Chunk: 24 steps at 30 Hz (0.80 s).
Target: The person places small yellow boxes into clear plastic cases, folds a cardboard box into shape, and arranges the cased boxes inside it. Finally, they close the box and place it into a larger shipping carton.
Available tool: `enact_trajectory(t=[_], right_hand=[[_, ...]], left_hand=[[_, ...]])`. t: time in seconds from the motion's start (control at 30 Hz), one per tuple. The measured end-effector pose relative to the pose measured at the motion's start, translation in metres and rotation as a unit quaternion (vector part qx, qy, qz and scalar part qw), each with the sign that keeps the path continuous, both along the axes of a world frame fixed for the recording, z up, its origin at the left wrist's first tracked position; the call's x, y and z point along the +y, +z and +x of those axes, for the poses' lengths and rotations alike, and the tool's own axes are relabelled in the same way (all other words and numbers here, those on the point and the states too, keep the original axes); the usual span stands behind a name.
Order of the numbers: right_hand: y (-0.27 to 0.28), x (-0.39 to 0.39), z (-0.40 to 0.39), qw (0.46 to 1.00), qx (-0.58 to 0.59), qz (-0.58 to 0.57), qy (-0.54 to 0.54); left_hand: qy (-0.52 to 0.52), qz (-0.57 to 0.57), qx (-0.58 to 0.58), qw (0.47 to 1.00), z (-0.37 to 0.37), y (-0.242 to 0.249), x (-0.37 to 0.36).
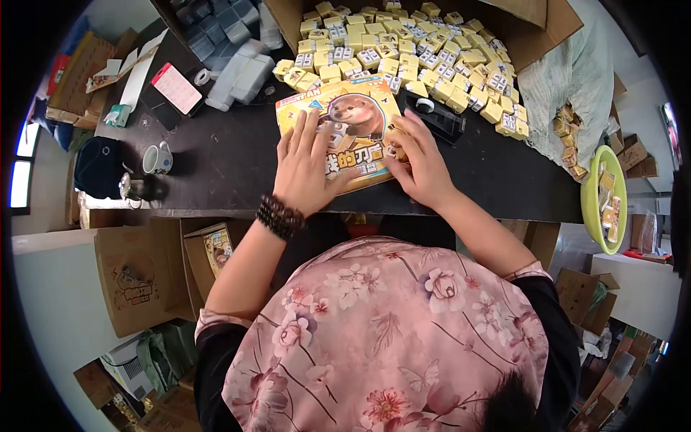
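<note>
A flat yellow cardboard box (345,151) with a cartoon animal's head and large printed characters lies on the dark table in front of me. My left hand (306,162) rests on its left part, fingers spread and palm down; a dark beaded bracelet (281,216) circles that wrist. My right hand (421,158) touches the box's right edge, its bent fingers apart over the printed top. Behind the box spreads a heap of small yellow-and-white blocks (389,50). A black tape dispenser (435,115) stands just beyond my right hand.
Clear plastic cases (241,75) lie at the back left, near a phone (176,88) with a lit screen. A mug (157,158) stands by the left edge. A green basin (603,201) is at the right; an open carton (140,277) sits below left.
</note>
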State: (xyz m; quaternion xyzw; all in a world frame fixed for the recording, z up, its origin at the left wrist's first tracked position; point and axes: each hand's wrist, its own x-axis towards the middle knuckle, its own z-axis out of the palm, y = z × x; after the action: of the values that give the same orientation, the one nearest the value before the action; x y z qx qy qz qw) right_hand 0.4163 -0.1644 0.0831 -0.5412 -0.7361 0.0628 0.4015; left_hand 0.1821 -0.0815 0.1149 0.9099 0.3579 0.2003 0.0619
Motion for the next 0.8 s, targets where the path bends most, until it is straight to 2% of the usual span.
enact_trajectory(t=[0.07, 0.17, 0.33, 0.4, 0.57, 0.8], right_hand=[[0.010, 0.037, -0.010, 0.993, -0.095, -0.019, -0.070], [-0.010, 0.088, -0.018, 0.971, -0.217, -0.052, -0.080], [-0.010, 0.069, -0.022, 0.965, -0.239, -0.073, -0.078], [-0.007, 0.066, -0.025, 0.966, -0.233, -0.086, -0.070], [-0.013, 0.067, -0.017, 0.972, -0.222, -0.069, -0.046], [-0.009, 0.048, -0.023, 0.977, -0.191, -0.078, -0.048]], left_hand=[[0.047, 0.052, 0.050, 0.996, 0.022, -0.025, 0.033], [0.068, 0.084, 0.117, 0.987, 0.038, -0.034, 0.047], [0.015, 0.028, 0.086, 0.996, 0.019, -0.030, 0.024], [0.023, 0.029, 0.060, 0.998, 0.018, -0.029, 0.021], [0.067, 0.035, 0.079, 0.994, 0.022, -0.024, 0.017], [0.055, 0.044, 0.091, 0.993, 0.019, -0.026, 0.006]])
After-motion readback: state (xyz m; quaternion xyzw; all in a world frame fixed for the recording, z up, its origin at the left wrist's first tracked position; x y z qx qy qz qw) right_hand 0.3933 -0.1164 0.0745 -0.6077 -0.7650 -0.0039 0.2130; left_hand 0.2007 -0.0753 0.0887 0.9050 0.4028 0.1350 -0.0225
